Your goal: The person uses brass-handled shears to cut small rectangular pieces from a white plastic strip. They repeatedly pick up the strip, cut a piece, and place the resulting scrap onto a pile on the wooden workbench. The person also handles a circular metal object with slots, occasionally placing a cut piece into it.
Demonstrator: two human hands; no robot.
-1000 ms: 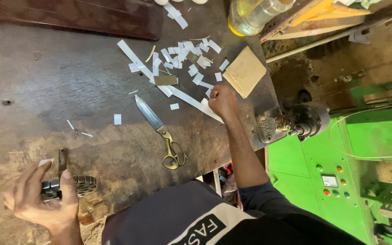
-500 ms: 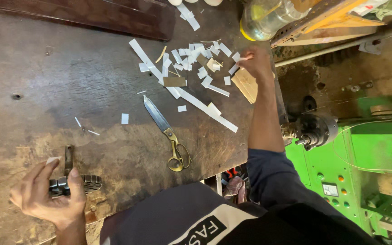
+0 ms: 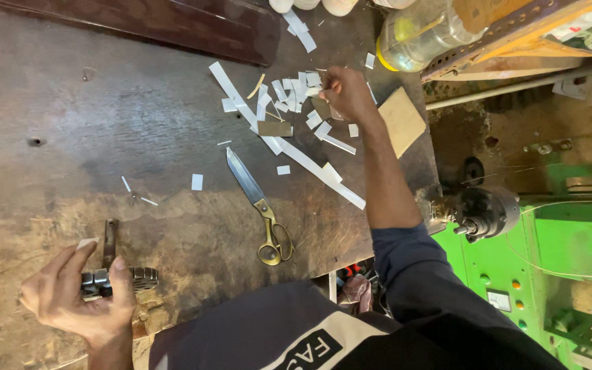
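Two hands working: left hand (image 3: 80, 294) gripping small metal part (image 3: 121, 279); right hand (image 3: 346, 92) pinching, seemingly, white paper scrap (image 3: 313, 91) among cuttings; scissors (image 3: 258, 202) lying between.

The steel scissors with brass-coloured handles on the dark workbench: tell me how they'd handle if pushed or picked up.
The steel scissors with brass-coloured handles look all metal, so probably stiff and heavy for their size. Lying flat and closed, they would likely slide, not roll. The pointed tip calls for care.

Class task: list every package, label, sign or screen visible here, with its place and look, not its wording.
Clear plastic bottle with yellow contents: top, lying on its side.
Small pale rectangular panel: on the green machine, lower right.
White lettered patch on dark clothing: bottom centre.
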